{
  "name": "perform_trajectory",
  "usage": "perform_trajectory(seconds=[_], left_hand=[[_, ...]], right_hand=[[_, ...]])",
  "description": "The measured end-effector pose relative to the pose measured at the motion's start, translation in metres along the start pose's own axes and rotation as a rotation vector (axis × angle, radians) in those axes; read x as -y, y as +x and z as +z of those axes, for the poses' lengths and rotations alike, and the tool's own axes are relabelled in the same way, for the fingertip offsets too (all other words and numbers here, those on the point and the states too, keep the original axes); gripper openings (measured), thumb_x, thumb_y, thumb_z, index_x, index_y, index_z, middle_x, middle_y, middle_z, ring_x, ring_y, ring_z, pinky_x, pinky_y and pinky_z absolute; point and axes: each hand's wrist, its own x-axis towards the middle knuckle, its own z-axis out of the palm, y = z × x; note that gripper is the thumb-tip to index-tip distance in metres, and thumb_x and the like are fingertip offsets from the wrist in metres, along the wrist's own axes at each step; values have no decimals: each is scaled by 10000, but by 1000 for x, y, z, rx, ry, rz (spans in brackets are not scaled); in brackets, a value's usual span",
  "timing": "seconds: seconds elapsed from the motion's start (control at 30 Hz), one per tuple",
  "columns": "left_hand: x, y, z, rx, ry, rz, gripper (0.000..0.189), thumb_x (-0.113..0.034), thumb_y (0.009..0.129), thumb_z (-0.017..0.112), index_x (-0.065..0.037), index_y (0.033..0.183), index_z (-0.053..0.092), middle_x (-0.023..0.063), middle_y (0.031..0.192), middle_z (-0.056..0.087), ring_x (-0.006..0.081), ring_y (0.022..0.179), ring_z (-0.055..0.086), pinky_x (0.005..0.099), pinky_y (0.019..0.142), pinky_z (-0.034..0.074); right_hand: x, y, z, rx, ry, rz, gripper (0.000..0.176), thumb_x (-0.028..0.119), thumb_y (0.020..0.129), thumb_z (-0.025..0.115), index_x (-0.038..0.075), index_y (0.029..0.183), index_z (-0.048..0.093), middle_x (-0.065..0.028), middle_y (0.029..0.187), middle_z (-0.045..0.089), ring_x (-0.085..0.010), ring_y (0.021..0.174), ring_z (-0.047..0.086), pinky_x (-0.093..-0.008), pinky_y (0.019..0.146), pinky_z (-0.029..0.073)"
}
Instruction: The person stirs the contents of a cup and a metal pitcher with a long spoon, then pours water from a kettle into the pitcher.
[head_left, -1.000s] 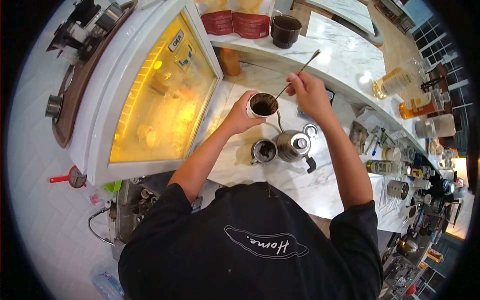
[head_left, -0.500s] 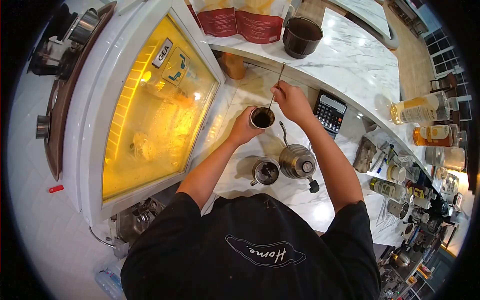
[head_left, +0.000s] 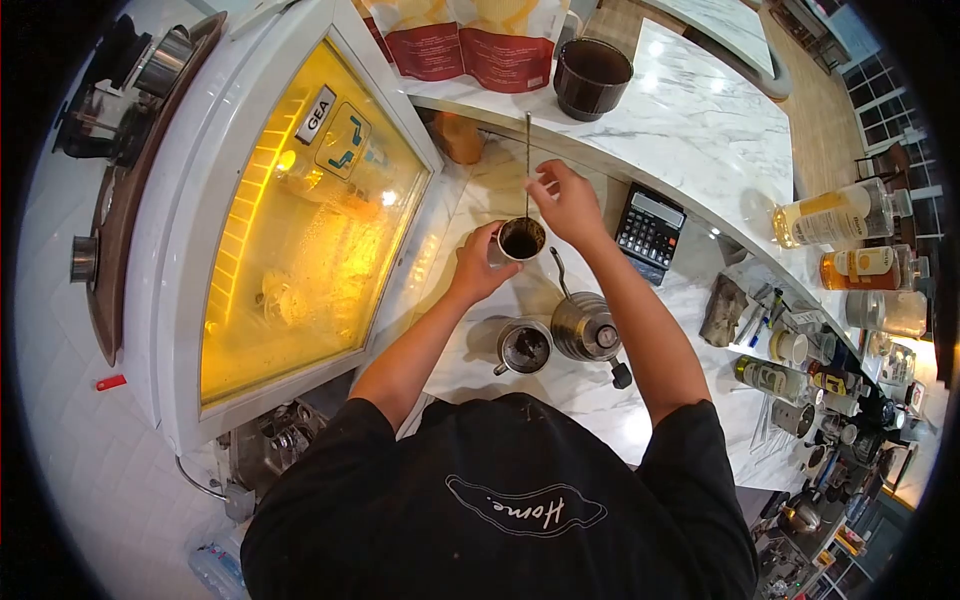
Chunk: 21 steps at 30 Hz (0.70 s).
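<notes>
A small cup [head_left: 521,240] filled with dark liquid is gripped around its side by the left hand [head_left: 478,264] and is held over the marble counter [head_left: 592,398], just beyond the spout of the gooseneck kettle [head_left: 585,327]. A long thin spoon [head_left: 527,160] is pinched upright by the fingers of the right hand [head_left: 566,205], with its lower end dipped into the cup. Just left of the kettle a steel pitcher [head_left: 525,347] is stood, and dark residue is seen inside it. Beyond the kettle, to the right, a calculator [head_left: 650,222] is laid.
</notes>
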Motion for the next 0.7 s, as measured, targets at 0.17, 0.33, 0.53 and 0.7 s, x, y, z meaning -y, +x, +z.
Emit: perform_trajectory(seconds=[0.17, 0.33, 0.53, 0.7], left_hand=[[-15, 4, 13, -24, 196, -26, 817, -349, 713, 885, -99, 1393, 508, 138, 1288, 606, 328, 1237, 517, 485, 1037, 324], [-4, 11, 22, -89, 193, -28, 774, -336, 722, 866, -126, 1385, 528, 123, 1286, 612, 323, 1257, 497, 480, 1021, 306], [20, 44, 14, -180, 216, -54, 751, -280, 697, 870, -140, 1364, 556, 75, 1249, 641, 292, 1229, 522, 499, 992, 322], [21, 38, 7, -158, 191, -49, 770, -276, 706, 866, -155, 1392, 538, 69, 1254, 635, 263, 1219, 530, 477, 1000, 317]], right_hand=[[-16, 6, 26, 72, 63, 19, 249, 254, 915, 691, 14, 959, 737, -206, 927, 709, -348, 777, 693, -439, 741, 533], [-10, 3, 10, 35, 39, 49, 273, 261, 935, 690, -6, 967, 738, -186, 779, 684, -293, 676, 650, -402, 669, 510], [-10, 9, -4, 3, 43, 143, 317, 290, 960, 688, -23, 987, 731, -152, 717, 679, -203, 610, 606, -345, 617, 487], [-10, 12, 0, -6, 28, 141, 251, 254, 927, 666, 25, 991, 746, -198, 743, 695, -350, 672, 686, -423, 655, 526]])
